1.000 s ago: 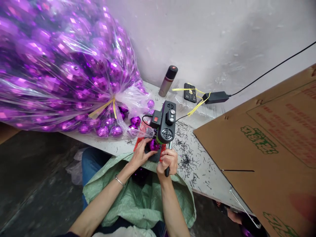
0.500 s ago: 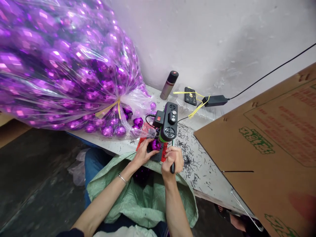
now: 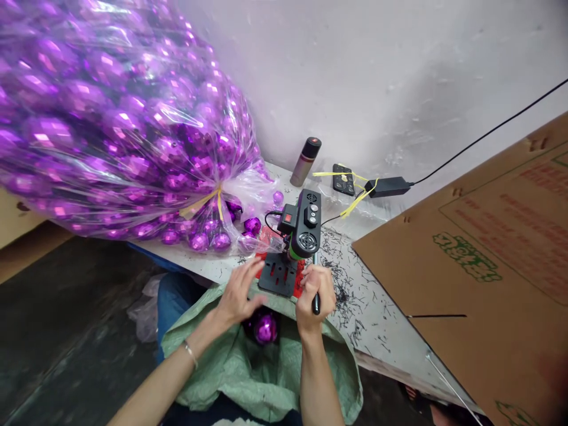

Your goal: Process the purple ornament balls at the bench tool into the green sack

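Observation:
My left hand [image 3: 241, 291] has its fingers apart and holds nothing, just left of the slotted black base plate [image 3: 277, 276] of a small drill press [image 3: 307, 223]. My right hand [image 3: 316, 291] is wrapped round the black-ended lever at the press's right side. A shiny purple ball [image 3: 266, 329] is at the mouth of the green woven sack [image 3: 248, 378] below the plate. No ball sits on the plate. Several more purple balls fill a large clear bag [image 3: 146, 130] tied with yellow ribbon.
A dark-capped bottle [image 3: 306, 161], a black phone-like item [image 3: 343, 179] and a black power adapter [image 3: 388, 187] stand or lie behind the press. Black shavings litter the white table [image 3: 373, 305]. A large cardboard box [image 3: 479, 266] is at the right.
My left hand has let go of the purple ball and moved left, opening. A ball has gone from the plate, and one now shows at the sack's mouth. My right hand stays on the lever.

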Demonstrator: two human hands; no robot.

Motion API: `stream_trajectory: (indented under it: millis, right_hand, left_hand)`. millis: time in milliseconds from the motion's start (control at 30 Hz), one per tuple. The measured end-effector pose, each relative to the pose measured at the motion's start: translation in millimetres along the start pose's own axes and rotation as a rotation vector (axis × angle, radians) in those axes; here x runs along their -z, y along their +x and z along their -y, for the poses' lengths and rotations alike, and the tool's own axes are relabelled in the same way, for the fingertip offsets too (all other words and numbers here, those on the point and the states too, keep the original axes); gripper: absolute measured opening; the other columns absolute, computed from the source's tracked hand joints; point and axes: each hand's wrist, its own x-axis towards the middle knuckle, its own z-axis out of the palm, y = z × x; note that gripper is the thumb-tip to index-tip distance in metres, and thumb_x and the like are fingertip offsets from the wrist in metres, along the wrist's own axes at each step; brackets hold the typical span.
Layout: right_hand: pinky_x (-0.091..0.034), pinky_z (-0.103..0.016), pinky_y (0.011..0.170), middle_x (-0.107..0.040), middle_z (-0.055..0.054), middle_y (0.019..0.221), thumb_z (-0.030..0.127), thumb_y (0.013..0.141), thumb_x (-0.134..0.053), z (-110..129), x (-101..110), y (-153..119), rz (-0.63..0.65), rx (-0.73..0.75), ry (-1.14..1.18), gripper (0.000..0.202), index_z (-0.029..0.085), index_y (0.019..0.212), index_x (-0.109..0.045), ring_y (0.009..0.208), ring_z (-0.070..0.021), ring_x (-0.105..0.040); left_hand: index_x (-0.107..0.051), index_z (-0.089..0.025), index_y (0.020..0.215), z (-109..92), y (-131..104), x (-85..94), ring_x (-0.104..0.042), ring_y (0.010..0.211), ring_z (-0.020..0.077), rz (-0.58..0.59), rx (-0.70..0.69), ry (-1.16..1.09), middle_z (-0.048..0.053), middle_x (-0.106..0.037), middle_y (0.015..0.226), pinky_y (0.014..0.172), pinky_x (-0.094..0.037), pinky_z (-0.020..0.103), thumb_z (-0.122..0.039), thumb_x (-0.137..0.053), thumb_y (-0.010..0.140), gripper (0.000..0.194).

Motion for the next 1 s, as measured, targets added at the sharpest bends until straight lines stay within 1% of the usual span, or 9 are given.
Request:
stream_trajectory:
  millis: [100, 200, 267, 333, 467, 567, 733, 933, 1000]
  right_hand:
    - [-0.045, -0.029, 0.065, -0.056, 0.001, 0.072, 0.011, 0.098, -0.042, 0.3, -1.2, 0.3, -0.014, 0.007, 0.003, 0.031, 0.021, 0.07, -0.049, 0.07, -0.0135, -0.059]
    - [-0.046, -0.029, 0.066, -0.055, 0.001, 0.071, 0.011, 0.098, -0.042, 1.1, -1.5, 1.2, -0.018, 0.016, 0.005, 0.031, 0.021, 0.069, -0.048, 0.07, -0.0133, -0.059]
    - [-0.046, -0.029, 0.065, -0.055, 0.001, 0.071, 0.011, 0.098, -0.043, 1.5, -1.7, 1.0, -0.014, 0.018, -0.002, 0.031, 0.021, 0.069, -0.048, 0.071, -0.0134, -0.059]
    - [-0.045, -0.029, 0.065, -0.056, 0.0, 0.072, 0.011, 0.098, -0.043, 1.6, -2.3, 0.4, -0.014, 0.019, -0.008, 0.031, 0.021, 0.07, -0.049, 0.07, -0.0134, -0.059]
    - [-0.045, -0.028, 0.064, -0.055, 0.001, 0.072, 0.011, 0.098, -0.042, 1.4, -4.7, -0.9, -0.04, 0.021, 0.003, 0.031, 0.021, 0.07, -0.048, 0.069, -0.0125, -0.058]
    - [-0.044, -0.027, 0.065, -0.054, 0.001, 0.072, 0.01, 0.098, -0.042, 1.5, -5.9, -0.7, -0.045, 0.018, 0.008, 0.032, 0.022, 0.069, -0.046, 0.069, -0.0121, -0.057]
    - [-0.045, -0.028, 0.065, -0.054, 0.002, 0.071, 0.01, 0.098, -0.043, 3.7, -3.9, 3.6, -0.027, 0.025, 0.006, 0.031, 0.022, 0.069, -0.047, 0.069, -0.0122, -0.058]
    - [-0.044, -0.03, 0.064, -0.055, 0.001, 0.07, 0.012, 0.099, -0.043, 8.6, -0.6, 12.1, -0.007, -0.016, -0.006, 0.031, 0.022, 0.069, -0.048, 0.068, -0.0133, -0.057]
    - [-0.044, -0.03, 0.065, -0.055, 0.001, 0.069, 0.012, 0.099, -0.043, 9.9, 0.1, 14.6, -0.01, -0.032, 0.01, 0.03, 0.022, 0.07, -0.049, 0.068, -0.0132, -0.057]
  left_hand:
    - [-0.059, -0.016, 0.132, 31.2, 65.4, 10.1, -0.061, 0.124, 0.0313, -0.07, 0.225, 0.18, 0.018, -0.066, 0.129, 0.106, -0.045, 0.048, -0.032, -0.043, 0.102, 0.037]
    - [-0.067, -0.01, 0.117, 60.2, 121.6, 8.8, -0.067, 0.109, 0.037, 0.202, 0.441, 0.321, 0.023, -0.071, 0.111, 0.097, -0.048, 0.048, -0.03, -0.054, 0.096, 0.031]
    - [-0.067, -0.013, 0.118, 71.4, 141.9, 3.9, -0.069, 0.104, 0.036, 0.377, 0.485, 0.3, 0.02, -0.072, 0.108, 0.092, -0.05, 0.043, -0.036, -0.064, 0.091, 0.036]
    - [-0.066, -0.02, 0.124, 76.6, 149.9, -2.1, -0.07, 0.102, 0.033, 0.441, 0.524, 0.2, 0.015, -0.074, 0.11, 0.09, -0.05, 0.038, -0.042, -0.065, 0.091, 0.04]
    - [-0.069, -0.024, 0.121, 80.0, 151.2, -12.0, -0.07, 0.102, 0.0293, 0.42, 0.63, 0.054, 0.011, -0.076, 0.108, 0.088, -0.049, 0.035, -0.042, -0.053, 0.098, 0.034]
    - [-0.07, -0.018, 0.119, 81.9, 153.6, -11.6, -0.07, 0.099, 0.028, 0.41, 0.636, 0.036, 0.012, -0.076, 0.105, 0.085, -0.049, 0.032, -0.043, -0.064, 0.091, 0.037]
    - [-0.073, -0.013, 0.099, 76.9, 149.6, 14.8, -0.07, 0.083, 0.0261, 0.372, 0.703, -0.041, 0.007, -0.074, 0.082, 0.081, -0.053, 0.034, -0.049, -0.065, 0.086, 0.039]
    - [-0.063, -0.015, 0.123, 37.6, 85.4, 38.9, -0.071, 0.105, 0.0247, -0.125, 0.753, -0.489, 0.011, -0.075, 0.114, 0.093, -0.056, 0.037, -0.056, -0.066, 0.082, 0.059]
    - [-0.059, -0.016, 0.128, 18.9, 57.2, 27.8, -0.072, 0.104, 0.0253, -0.133, 0.791, -0.642, 0.012, -0.075, 0.115, 0.091, -0.059, 0.039, -0.058, -0.068, 0.081, 0.064]
